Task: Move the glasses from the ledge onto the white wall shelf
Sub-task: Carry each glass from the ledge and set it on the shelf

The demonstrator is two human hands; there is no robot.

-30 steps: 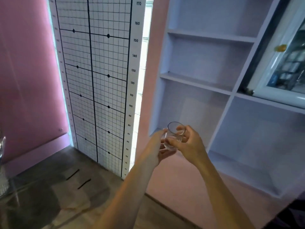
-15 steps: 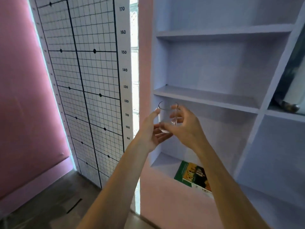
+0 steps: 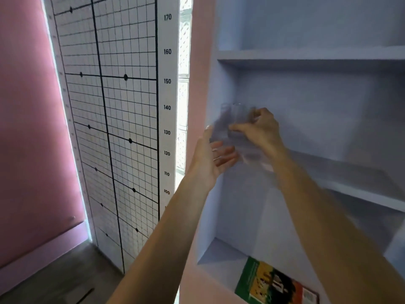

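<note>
A clear drinking glass [image 3: 233, 126] is held up at the left end of the white wall shelf [image 3: 359, 191], just above its middle board. It is blurred by motion. My right hand [image 3: 260, 130] grips its side from the right, fingers curled around it. My left hand [image 3: 210, 156] cups it from below and the left, fingers under its base. Both forearms reach up from the bottom of the view. The ledge and any other glasses are out of sight.
A green and yellow book [image 3: 274, 284] lies on the lowest visible shelf board. A tall height chart with a grid [image 3: 114, 106] stands left of the shelf. A pink wall [image 3: 28, 128] is at far left, wooden floor [image 3: 54, 286] below.
Both hands have raised the glass from waist height up to the middle shelf board and moved it closer to the shelf. My view has tilted upward with it.
</note>
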